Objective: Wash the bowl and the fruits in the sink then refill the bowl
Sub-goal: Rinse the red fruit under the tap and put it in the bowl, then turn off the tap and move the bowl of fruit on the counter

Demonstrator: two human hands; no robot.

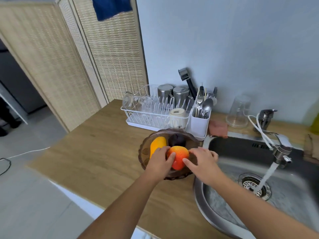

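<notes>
A dark brown glass bowl [146, 150] stands on the wooden counter just left of the steel sink [241, 200]. In it lie a yellow-orange mango [157, 144], a dark purple fruit [177, 140] and a red-orange fruit [178, 156]. My left hand [159, 163] and my right hand [202, 163] both press on the red-orange fruit from either side, thumbs on its front. Water runs from the tap [281, 155] down to the drain [255, 185].
A white dish rack [155, 118] with steel cups, a mug and a cutlery holder [198, 123] stands right behind the bowl. An upturned glass [239, 112] and a pink cloth [218, 128] lie behind the sink. A white cable [25, 153] trails off the counter's left edge.
</notes>
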